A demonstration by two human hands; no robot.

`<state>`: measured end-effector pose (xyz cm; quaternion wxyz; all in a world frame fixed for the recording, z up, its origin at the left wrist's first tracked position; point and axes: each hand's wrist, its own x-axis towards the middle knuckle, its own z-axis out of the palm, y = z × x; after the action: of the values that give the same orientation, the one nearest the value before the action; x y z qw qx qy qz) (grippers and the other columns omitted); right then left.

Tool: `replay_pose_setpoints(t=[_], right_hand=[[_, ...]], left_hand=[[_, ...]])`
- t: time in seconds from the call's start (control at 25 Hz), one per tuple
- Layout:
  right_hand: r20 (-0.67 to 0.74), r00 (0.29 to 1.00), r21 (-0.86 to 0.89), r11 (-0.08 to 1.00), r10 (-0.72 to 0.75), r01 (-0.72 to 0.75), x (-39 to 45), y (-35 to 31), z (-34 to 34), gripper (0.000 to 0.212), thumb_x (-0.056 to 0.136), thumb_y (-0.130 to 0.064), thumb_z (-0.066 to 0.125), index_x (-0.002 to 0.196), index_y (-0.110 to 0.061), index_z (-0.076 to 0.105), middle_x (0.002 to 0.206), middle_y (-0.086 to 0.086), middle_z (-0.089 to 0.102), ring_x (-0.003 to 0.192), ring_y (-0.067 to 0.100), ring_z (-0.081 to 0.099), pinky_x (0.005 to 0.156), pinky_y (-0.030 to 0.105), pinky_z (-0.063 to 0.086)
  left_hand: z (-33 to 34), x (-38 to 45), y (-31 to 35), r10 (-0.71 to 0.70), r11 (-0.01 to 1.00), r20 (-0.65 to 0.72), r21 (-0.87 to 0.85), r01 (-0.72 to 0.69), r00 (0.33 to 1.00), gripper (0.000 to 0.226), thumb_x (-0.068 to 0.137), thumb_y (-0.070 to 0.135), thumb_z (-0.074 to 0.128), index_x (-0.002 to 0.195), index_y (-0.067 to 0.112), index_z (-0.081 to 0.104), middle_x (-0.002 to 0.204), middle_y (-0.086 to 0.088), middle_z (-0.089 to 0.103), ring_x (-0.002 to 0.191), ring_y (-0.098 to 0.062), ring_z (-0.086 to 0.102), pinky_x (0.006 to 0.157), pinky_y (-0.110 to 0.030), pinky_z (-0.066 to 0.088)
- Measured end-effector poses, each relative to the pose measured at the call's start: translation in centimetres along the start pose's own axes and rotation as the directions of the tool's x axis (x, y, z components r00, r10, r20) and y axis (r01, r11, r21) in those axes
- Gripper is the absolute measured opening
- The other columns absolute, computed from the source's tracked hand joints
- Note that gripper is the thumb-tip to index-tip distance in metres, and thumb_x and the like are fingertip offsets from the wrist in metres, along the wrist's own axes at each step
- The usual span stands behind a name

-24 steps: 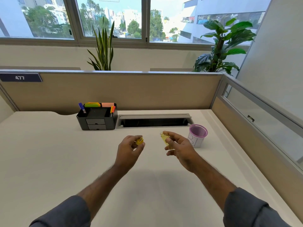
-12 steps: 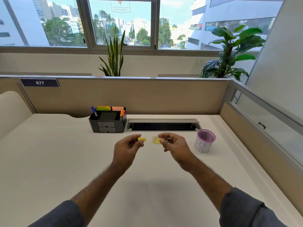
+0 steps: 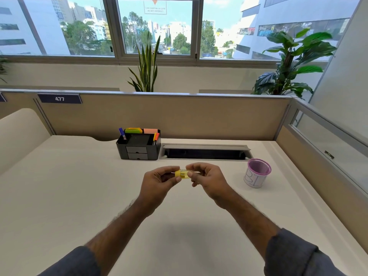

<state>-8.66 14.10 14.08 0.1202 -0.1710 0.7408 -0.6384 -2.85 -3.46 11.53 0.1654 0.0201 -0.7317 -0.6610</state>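
**A:** Head view. What edges and free room are noted?

**B:** The white desk is bounded at the back by a beige partition and on the right by a glazed side panel. Broad bare desktop is seen to the left of the hands and in front of them. A black organiser and a grey cable slot are set along the back edge, well apart from the hands. A pink mesh cup stands near the right hand, not touching it.

**A:** Materials and shapes?

**B:** The desk is smooth and matt. The tube is small, clear and yellow-tinted. The cap is opaque yellow plastic and is found at the tube's left end. Whether it is fully seated cannot be told. The cup is a wire-mesh cylinder wrapped in white paper.

**A:** Where is the tube, and how are the hands posed?

**B:** The tube is held level above the middle of the desk, between both hands. The cap is pinched between thumb and forefinger of the left hand, and the other fingers are curled. The tube's right end is pinched by the right hand's fingertips. Both forearms are extended from dark grey sleeves.
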Motion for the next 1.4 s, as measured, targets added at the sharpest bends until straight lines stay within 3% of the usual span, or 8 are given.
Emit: replay_pose_setpoints(t=[0.28, 0.72, 1.16, 1.28, 1.4], right_hand=[[-0.014, 0.999, 0.007, 0.999, 0.045, -0.045, 1.3, 0.1, 0.8, 0.022, 0.09, -0.021, 0.066, 0.103, -0.003, 0.072, 0.079, 0.012, 0.067, 0.063, 0.019, 0.06, 0.056, 0.027, 0.056], [-0.003, 0.979, 0.023, 0.979, 0.202, -0.202, 4.3, 0.7, 3.5, 0.03, 0.09, -0.034, 0.063, 0.085, -0.006, 0.071, 0.069, 0.01, 0.068, 0.045, 0.012, 0.054, 0.042, 0.023, 0.047], [0.044, 0.983, 0.037, 0.983, 0.18, -0.182, 10.0, 1.2, 7.7, 0.032, 0.094, -0.034, 0.058, 0.097, -0.003, 0.069, 0.076, 0.011, 0.066, 0.056, 0.016, 0.056, 0.048, 0.024, 0.048], [0.055, 0.987, 0.051, 0.986, 0.153, -0.156, 12.5, 1.3, 9.0, 0.024, 0.095, -0.022, 0.059, 0.114, -0.007, 0.062, 0.094, 0.015, 0.068, 0.073, 0.02, 0.062, 0.062, 0.029, 0.055], [0.012, 0.995, -0.064, 0.993, 0.101, -0.1, 15.6, 1.7, 10.5, 0.022, 0.092, -0.009, 0.062, 0.114, -0.009, 0.062, 0.098, 0.015, 0.07, 0.081, 0.022, 0.067, 0.066, 0.03, 0.058]], left_hand=[[-0.9, 0.4, -0.1, -0.004, 1.0, -0.013, -0.029, 0.004, 1.0, 0.034, 0.076, 0.0, 0.078, 0.095, 0.028, 0.074, 0.09, 0.012, 0.079, 0.092, -0.012, 0.075, 0.072, -0.017, 0.058], [-3.2, 2.4, -2.1, -0.037, 0.999, -0.015, -0.002, 0.037, 0.999, 0.033, 0.075, -0.001, 0.078, 0.099, 0.021, 0.075, 0.1, -0.002, 0.077, 0.094, -0.015, 0.074, 0.075, -0.02, 0.059], [-7.6, 7.2, -3.7, -0.042, 0.997, -0.054, 0.057, 0.045, 0.998, 0.033, 0.078, -0.001, 0.076, 0.104, 0.018, 0.073, 0.097, 0.005, 0.077, 0.092, -0.01, 0.074, 0.075, -0.017, 0.058], [-9.9, 10.0, -3.8, 0.0, 0.988, -0.083, 0.152, 0.012, 0.997, 0.033, 0.079, -0.002, 0.074, 0.109, 0.012, 0.071, 0.098, 0.003, 0.075, 0.091, -0.006, 0.073, 0.077, -0.017, 0.058], [-12.7, 13.4, -4.3, 0.039, 0.964, -0.093, 0.265, -0.013, 0.995, 0.033, 0.08, -0.002, 0.073, 0.11, 0.01, 0.071, 0.098, 0.002, 0.074, 0.091, -0.005, 0.072, 0.079, -0.017, 0.058]])
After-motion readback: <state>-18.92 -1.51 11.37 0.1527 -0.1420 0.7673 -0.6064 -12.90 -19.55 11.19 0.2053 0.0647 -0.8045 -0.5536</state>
